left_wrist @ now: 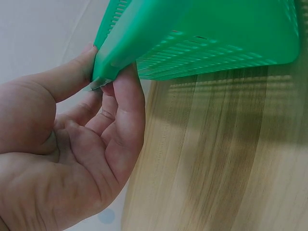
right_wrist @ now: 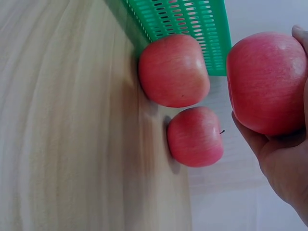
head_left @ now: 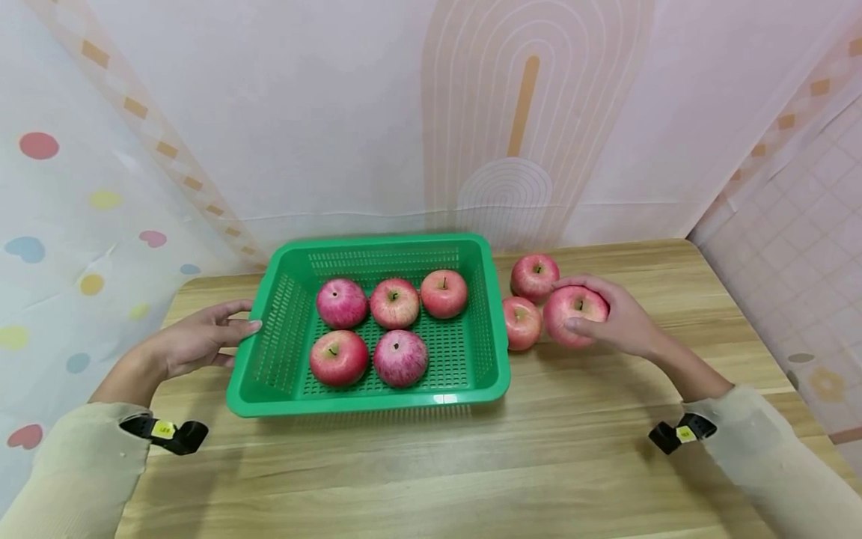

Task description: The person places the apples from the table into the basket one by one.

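Observation:
My left hand (head_left: 202,340) pinches the left rim of a green plastic basket (head_left: 367,406), thumb on top and fingers beneath, as the left wrist view shows at the basket's edge (left_wrist: 130,43). Several red apples lie inside it in two rows, among them a striped apple (head_left: 400,358) at the front. Right of the basket, my right hand (head_left: 622,318) grips a red apple (head_left: 575,316) between thumb and fingers. In the right wrist view this apple (right_wrist: 269,82) is held up off the table. Two more apples rest close by, one at the back (head_left: 535,276) and one against the basket (head_left: 521,323).
The wooden table (head_left: 431,471) stands against a patterned cloth backdrop (head_left: 323,135). Its back edge runs just behind the basket and loose apples. A black wrist strap with camera (head_left: 164,433) sits on the left sleeve, another (head_left: 683,433) on the right.

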{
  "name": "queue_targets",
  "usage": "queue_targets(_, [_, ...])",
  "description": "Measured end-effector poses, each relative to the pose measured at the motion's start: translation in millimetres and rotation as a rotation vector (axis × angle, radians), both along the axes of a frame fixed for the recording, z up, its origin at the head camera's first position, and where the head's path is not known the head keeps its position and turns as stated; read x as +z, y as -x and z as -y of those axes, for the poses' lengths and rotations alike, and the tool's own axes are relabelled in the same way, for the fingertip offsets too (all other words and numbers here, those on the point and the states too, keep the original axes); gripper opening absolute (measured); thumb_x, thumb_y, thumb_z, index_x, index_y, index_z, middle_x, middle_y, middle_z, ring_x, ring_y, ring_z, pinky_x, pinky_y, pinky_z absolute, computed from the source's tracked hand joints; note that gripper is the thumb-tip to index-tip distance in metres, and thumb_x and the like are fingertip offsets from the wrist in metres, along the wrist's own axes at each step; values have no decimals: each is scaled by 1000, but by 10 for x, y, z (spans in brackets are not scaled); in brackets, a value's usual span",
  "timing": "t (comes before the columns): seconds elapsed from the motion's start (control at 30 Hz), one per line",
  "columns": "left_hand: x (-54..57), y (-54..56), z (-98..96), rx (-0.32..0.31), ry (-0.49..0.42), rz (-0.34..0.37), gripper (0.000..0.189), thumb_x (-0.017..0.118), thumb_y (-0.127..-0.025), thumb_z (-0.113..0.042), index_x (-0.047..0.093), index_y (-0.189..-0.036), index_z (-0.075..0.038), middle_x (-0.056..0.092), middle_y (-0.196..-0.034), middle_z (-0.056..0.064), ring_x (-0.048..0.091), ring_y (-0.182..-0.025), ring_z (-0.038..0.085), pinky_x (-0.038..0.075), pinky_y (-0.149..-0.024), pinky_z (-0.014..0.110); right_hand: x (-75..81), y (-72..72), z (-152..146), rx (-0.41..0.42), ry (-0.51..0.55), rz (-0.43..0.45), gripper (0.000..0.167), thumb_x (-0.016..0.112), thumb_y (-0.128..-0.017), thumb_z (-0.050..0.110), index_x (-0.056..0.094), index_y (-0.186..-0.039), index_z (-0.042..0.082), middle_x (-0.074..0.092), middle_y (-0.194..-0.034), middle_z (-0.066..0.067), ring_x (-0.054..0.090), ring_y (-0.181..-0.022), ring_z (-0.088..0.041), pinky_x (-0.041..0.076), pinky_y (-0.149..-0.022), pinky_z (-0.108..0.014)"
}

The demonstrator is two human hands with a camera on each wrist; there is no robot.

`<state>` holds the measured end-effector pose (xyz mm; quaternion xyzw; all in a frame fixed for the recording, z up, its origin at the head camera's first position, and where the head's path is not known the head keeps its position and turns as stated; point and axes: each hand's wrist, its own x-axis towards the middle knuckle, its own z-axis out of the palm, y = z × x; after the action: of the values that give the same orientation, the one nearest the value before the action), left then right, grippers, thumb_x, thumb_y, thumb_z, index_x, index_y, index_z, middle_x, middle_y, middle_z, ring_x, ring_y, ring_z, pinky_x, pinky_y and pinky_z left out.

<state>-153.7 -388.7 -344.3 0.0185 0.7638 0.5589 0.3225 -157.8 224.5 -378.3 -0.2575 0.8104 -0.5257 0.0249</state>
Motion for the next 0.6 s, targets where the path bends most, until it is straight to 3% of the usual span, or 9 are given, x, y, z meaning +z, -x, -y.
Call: queue_targets(0.6, [10, 4, -8, 3, 3, 5, 25, 47, -111, -16, 42, -135, -21, 72, -109, -4, 73, -96, 17, 61, -83, 39, 189, 94, 134, 54, 1, -6, 45, 77, -87, -1, 61, -129, 1, 64, -122, -9, 61, -107, -11, 51, -90, -18])
